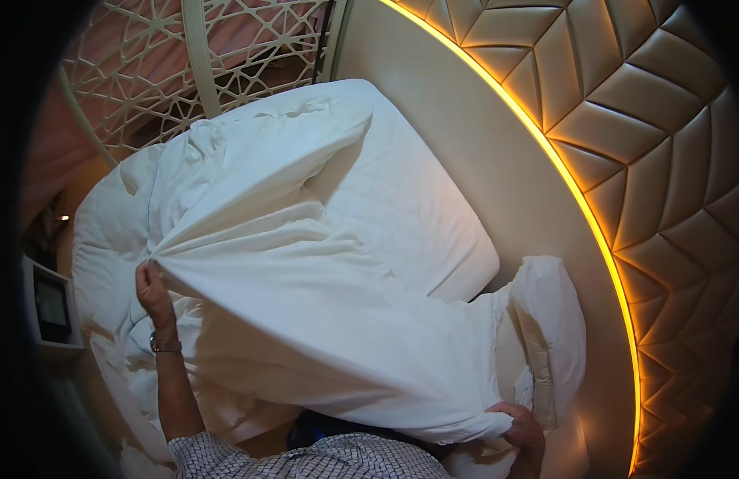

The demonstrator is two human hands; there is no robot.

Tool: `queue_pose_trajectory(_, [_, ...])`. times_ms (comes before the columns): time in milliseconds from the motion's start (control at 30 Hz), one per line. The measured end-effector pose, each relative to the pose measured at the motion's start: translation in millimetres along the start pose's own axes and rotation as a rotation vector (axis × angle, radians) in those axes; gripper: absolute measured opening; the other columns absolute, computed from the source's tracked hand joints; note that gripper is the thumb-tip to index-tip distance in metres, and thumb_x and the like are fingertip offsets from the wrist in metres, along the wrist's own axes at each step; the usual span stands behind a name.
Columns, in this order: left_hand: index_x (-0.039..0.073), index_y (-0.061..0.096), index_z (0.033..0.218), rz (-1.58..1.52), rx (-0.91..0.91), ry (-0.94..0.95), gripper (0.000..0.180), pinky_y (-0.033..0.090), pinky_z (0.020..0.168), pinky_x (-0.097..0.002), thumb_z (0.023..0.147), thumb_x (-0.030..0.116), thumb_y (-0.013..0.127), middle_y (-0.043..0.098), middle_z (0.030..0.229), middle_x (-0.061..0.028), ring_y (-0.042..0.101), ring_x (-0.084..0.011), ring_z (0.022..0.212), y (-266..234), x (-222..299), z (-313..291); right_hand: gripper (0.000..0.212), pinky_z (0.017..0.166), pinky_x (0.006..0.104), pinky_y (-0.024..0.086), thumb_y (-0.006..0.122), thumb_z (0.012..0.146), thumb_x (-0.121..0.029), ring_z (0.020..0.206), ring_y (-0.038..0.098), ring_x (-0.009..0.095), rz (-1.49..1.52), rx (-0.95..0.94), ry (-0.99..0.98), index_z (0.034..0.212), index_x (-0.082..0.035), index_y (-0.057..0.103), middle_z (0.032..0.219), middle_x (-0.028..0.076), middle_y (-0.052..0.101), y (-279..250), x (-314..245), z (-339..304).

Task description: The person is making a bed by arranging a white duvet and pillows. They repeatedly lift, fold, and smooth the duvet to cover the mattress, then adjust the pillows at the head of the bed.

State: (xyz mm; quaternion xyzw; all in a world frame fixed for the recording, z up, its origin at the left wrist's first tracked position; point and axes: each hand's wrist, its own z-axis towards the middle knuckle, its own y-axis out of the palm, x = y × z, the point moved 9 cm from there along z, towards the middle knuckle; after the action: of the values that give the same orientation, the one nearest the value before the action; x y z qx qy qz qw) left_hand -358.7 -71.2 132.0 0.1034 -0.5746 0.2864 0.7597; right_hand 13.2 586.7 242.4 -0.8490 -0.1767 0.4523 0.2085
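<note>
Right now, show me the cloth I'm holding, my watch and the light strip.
Cloth (329,319): head view, on the middle of its stretched span.
Watch (168,346): head view, on its band.
Light strip (578,190): head view, partway along its glowing curve.

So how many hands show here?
2: the left hand pinches the white cloth left of centre; the right hand grips it at lower right. No other hand shows.
</note>
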Motion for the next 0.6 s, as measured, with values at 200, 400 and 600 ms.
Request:
queue_pose_trajectory(200, [0.001, 0.063, 0.095, 0.671, -0.064, -0.139, 0.029, 0.048, 0.075, -0.0406, 0.101, 0.027, 0.051, 0.066, 0.085, -0.0155, 0.060, -0.0294, 0.078, -97, -157, -11, 0.018, 0.078, 0.0304, 0.053, 0.071, 0.084, -0.006, 0.086, 0.068, 0.016, 0.014, -0.164, -0.087, 0.102, -0.001, 0.071, 0.092, 0.008, 0.073, 33, 2, 28])
queue_pose_trajectory(400, [-0.002, 0.061, 0.117, 0.649, -0.258, 0.043, 0.031, 0.047, 0.094, -0.0439, 0.091, 0.014, 0.062, 0.062, 0.112, -0.0223, 0.059, -0.0390, 0.106, -7, -142, -99, 0.020, 0.074, 0.0298, 0.054, 0.071, 0.082, -0.006, 0.081, 0.068, 0.015, -0.114, -0.053, -0.119, 0.101, -0.001, 0.071, 0.089, 0.009, 0.073, 10, -7, 33])
queue_pose_trajectory(600, [-0.002, 0.058, 0.121, 0.539, -0.265, -0.110, 0.031, 0.050, 0.089, -0.0408, 0.093, 0.012, 0.062, 0.060, 0.114, -0.0191, 0.059, -0.0324, 0.102, 1, -88, -157, 0.018, 0.077, 0.0333, 0.052, 0.067, 0.083, -0.009, 0.085, 0.066, 0.018, -0.126, 0.263, -0.176, 0.099, 0.000, 0.068, 0.089, 0.010, 0.071, -33, -44, 61])
